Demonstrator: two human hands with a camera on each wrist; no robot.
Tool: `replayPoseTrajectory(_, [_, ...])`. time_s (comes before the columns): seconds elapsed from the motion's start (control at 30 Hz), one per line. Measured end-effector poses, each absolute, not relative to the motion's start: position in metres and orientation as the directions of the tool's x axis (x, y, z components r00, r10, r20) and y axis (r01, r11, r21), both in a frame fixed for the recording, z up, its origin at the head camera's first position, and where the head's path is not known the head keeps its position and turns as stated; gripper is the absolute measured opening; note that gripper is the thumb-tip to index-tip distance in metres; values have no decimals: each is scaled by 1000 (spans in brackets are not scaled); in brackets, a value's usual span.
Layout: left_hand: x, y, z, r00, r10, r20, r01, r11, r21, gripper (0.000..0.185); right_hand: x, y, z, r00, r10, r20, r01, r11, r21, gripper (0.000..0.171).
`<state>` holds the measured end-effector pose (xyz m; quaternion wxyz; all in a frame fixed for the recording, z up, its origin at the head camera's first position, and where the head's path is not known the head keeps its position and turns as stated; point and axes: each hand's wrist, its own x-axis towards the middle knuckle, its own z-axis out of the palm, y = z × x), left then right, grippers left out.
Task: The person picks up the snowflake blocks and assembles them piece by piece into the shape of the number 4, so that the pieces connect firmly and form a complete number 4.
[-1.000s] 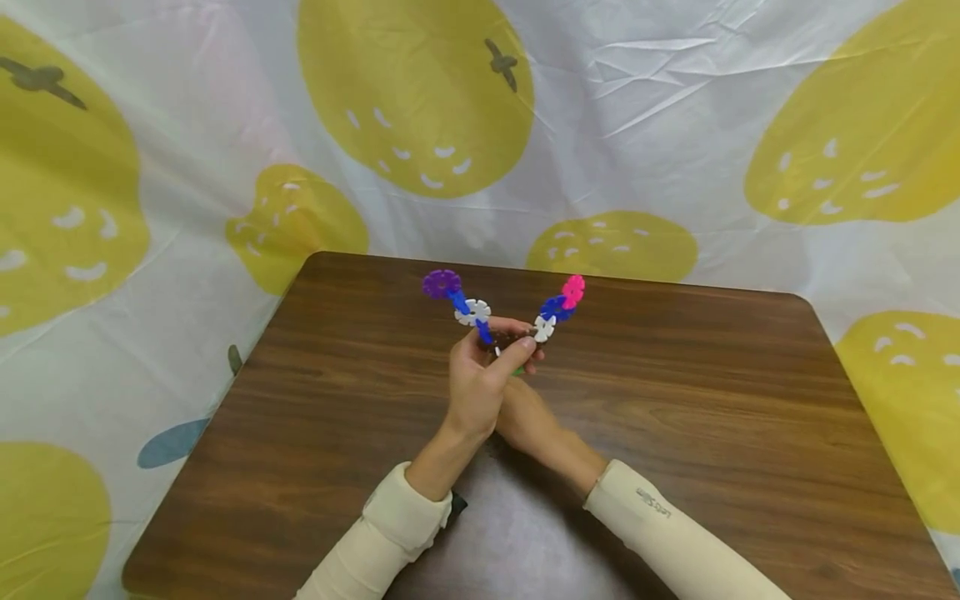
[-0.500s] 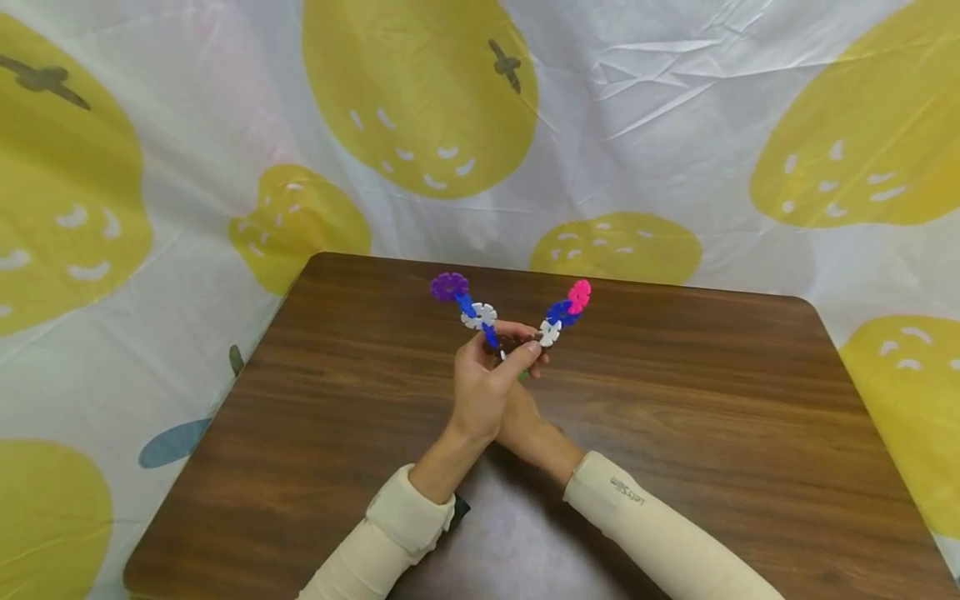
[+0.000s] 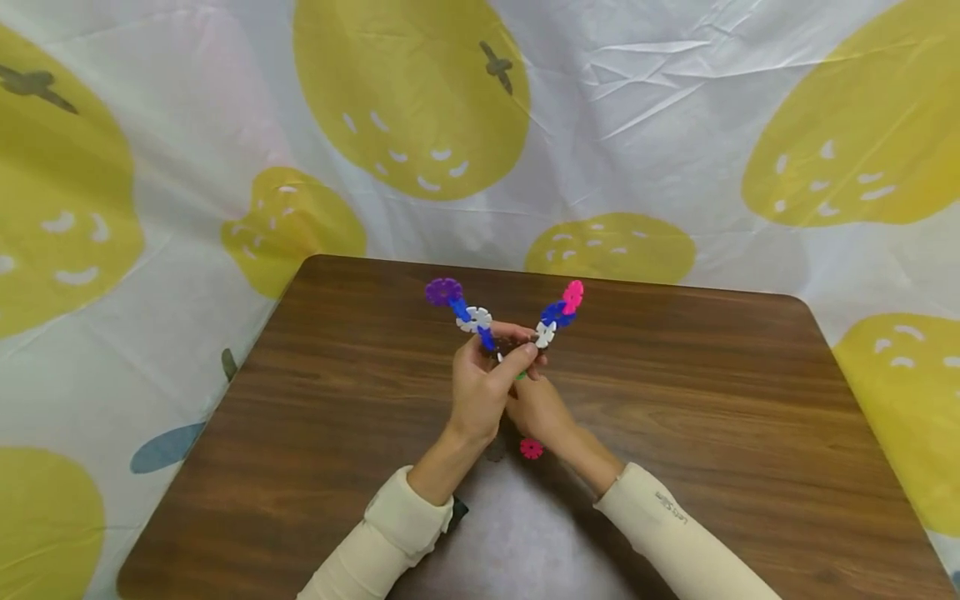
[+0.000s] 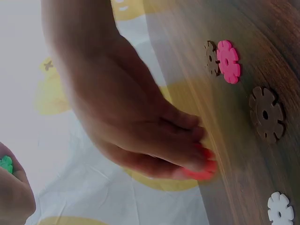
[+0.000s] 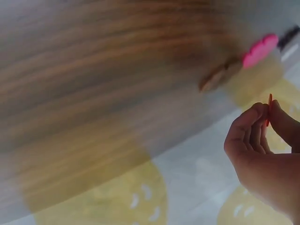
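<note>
From the head camera, the left hand point(image 3: 477, 392) pinches the joint of a V-shaped chain of flower discs point(image 3: 495, 321) above the bench point(image 3: 712, 392), its two arms ending in a purple disc point(image 3: 443, 291) and a pink disc point(image 3: 573, 293). The right hand point(image 3: 542, 408) sits just behind and below it, fingers curled toward the same joint. A loose pink disc point(image 3: 531, 448) lies on the bench by the right wrist.

The left wrist camera shows a hand point(image 4: 140, 126) with a red piece at its fingertips point(image 4: 199, 172), beside loose pink point(image 4: 228, 61), brown point(image 4: 266, 114) and white point(image 4: 280, 209) discs lying on the bench.

The right wrist camera (blurred) shows the right hand's grip clenched on a thin red disc point(image 5: 268, 109), edge-on.

I judge the risk to be the chain's long arms: sideways pressure at the joint could pop a slot open and drop a branch, and the thin red disc could slip if it is turned.
</note>
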<state>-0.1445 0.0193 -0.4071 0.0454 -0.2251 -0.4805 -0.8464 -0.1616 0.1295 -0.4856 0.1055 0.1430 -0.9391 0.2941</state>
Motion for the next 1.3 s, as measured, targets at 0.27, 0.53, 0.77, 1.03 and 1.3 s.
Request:
replayPoseTrajectory(0.27, [-144,23,-407,-898,134,420,269,-587,763,21,-155,171,-453,-977,-88,194,-196,727,-658,12])
replayPoseTrajectory(0.53, [-145,23,-406,-897,177,405,217,-622,752,20,-138,208,-407,-968,9,251,-177,683,-709,12])
replayPoseTrajectory(0.77, [-145,26,-404,-910,192,367,166,-644,747,7,-124,223,-375,-939,72,337,-197,691,-696,11])
replayPoseTrajectory(1.03, [-143,28,-402,-942,172,289,109,-657,746,17,-111,228,-355,-919,98,382,-235,640,-731,12])
replayPoseTrajectory(1.3, [-144,29,-405,-961,140,240,100,-630,770,23,-98,224,-324,-857,117,502,-379,518,-767,14])
